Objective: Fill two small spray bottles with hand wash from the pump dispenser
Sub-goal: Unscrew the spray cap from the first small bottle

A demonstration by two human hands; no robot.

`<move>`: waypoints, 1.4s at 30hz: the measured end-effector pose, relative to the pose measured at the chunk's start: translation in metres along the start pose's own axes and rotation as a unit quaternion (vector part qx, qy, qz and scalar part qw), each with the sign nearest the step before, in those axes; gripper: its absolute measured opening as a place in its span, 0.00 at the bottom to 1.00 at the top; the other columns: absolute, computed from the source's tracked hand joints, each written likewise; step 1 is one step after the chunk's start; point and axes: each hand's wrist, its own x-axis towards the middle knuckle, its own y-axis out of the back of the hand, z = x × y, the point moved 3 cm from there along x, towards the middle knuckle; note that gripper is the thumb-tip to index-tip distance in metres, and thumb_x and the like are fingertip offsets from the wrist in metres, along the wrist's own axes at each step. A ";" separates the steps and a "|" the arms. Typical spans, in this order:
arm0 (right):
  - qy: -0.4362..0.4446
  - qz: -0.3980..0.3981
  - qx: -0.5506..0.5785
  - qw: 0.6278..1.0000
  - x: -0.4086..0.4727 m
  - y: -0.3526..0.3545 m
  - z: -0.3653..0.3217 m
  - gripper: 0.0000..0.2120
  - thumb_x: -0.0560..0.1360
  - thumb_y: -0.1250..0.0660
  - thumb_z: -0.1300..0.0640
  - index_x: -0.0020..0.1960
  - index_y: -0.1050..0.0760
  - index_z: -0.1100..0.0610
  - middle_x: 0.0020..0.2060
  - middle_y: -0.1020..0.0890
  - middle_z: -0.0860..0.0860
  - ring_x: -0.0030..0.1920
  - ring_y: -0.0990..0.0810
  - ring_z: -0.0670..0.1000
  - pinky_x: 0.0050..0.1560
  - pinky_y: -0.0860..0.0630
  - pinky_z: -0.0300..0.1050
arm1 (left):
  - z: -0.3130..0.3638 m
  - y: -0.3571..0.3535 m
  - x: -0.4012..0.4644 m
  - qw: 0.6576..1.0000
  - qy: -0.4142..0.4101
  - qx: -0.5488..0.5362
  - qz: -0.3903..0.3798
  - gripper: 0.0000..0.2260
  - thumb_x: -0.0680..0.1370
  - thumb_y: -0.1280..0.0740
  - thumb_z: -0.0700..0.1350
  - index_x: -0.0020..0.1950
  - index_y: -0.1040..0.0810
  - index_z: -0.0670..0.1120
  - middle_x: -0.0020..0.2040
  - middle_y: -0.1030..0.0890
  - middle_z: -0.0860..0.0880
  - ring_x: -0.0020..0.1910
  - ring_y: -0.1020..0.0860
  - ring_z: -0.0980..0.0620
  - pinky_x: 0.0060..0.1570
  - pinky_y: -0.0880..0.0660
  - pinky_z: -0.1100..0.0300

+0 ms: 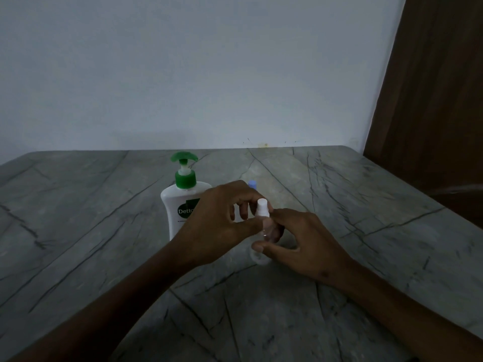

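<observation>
While the left hand (219, 220) pinches its white cap, right hand (300, 244) pinches spray bottle (264, 231) (upright)

The grey table (78, 244) lay bare to the left, to the right and in front of the arms, so a hand could have passed freely on any of those sides. In the middle, the pump dispenser (183, 202) stood upright just behind the left hand (219, 226), and a blue-capped bottle (252, 184) rose just behind both hands, blocking a straight reach toward the wall (209, 74). Both hands crowded round the small clear bottle (262, 226), the right hand (305, 241) closing its right side, and a brown door (431, 100) bounded the far right.
</observation>
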 end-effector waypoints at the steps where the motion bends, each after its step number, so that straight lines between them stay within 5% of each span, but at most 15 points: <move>1: -0.006 -0.004 0.002 1.000 0.000 0.001 0.000 0.14 0.72 0.30 0.39 0.45 0.22 0.51 0.37 0.20 0.43 0.39 0.21 0.43 0.41 0.27 0.33 | 0.000 -0.002 0.000 1.000 0.005 0.010 0.008 0.09 0.74 0.22 0.52 0.51 0.16 0.50 0.42 0.18 0.56 0.41 0.20 0.57 0.38 0.27 0.70; 6: -0.017 -0.014 -0.004 1.000 0.000 0.004 -0.001 0.15 0.72 0.29 0.39 0.46 0.22 0.50 0.37 0.20 0.44 0.39 0.21 0.44 0.40 0.24 0.42 | 0.000 -0.009 0.000 0.993 -0.027 0.081 0.076 0.21 0.72 0.28 0.66 0.42 0.22 0.48 0.36 0.24 0.55 0.40 0.25 0.53 0.37 0.29 0.67; 12: -0.017 -0.006 0.007 1.000 -0.002 0.006 -0.001 0.19 0.72 0.30 0.38 0.50 0.20 0.54 0.38 0.19 0.44 0.40 0.20 0.44 0.40 0.24 0.38 | 0.012 -0.004 -0.001 0.997 -0.027 0.039 0.055 0.12 0.76 0.25 0.55 0.56 0.18 0.51 0.48 0.18 0.56 0.40 0.20 0.53 0.35 0.26 0.69; 17: -0.007 -0.012 -0.006 1.000 0.000 0.004 -0.001 0.19 0.73 0.32 0.38 0.44 0.21 0.55 0.36 0.20 0.47 0.37 0.21 0.45 0.38 0.25 0.46 | 0.012 -0.002 -0.005 0.999 -0.030 0.014 0.022 0.11 0.77 0.25 0.40 0.58 0.16 0.50 0.44 0.15 0.57 0.41 0.18 0.55 0.40 0.26 0.72; 28: -0.014 -0.012 -0.006 1.000 0.000 0.003 -0.002 0.18 0.72 0.31 0.37 0.46 0.22 0.52 0.36 0.21 0.44 0.38 0.21 0.43 0.38 0.25 0.39 | 0.015 -0.003 -0.001 0.998 -0.026 0.048 0.043 0.06 0.76 0.22 0.48 0.48 0.18 0.49 0.38 0.21 0.57 0.37 0.22 0.56 0.36 0.29 0.72; 36: -0.019 -0.026 -0.027 0.999 -0.002 0.004 -0.003 0.18 0.73 0.34 0.34 0.43 0.26 0.50 0.35 0.24 0.43 0.37 0.24 0.44 0.38 0.25 0.43 | 0.018 0.007 0.003 0.990 -0.052 0.066 0.113 0.18 0.76 0.28 0.61 0.40 0.26 0.48 0.30 0.28 0.58 0.30 0.27 0.57 0.32 0.32 0.71; 42: 0.010 -0.017 -0.024 1.000 -0.002 0.006 -0.004 0.19 0.73 0.33 0.36 0.40 0.25 0.53 0.33 0.25 0.44 0.36 0.25 0.45 0.36 0.30 0.35 | 0.031 0.027 0.004 0.982 -0.080 0.063 0.160 0.14 0.78 0.25 0.51 0.42 0.24 0.44 0.33 0.25 0.54 0.30 0.26 0.56 0.31 0.33 0.71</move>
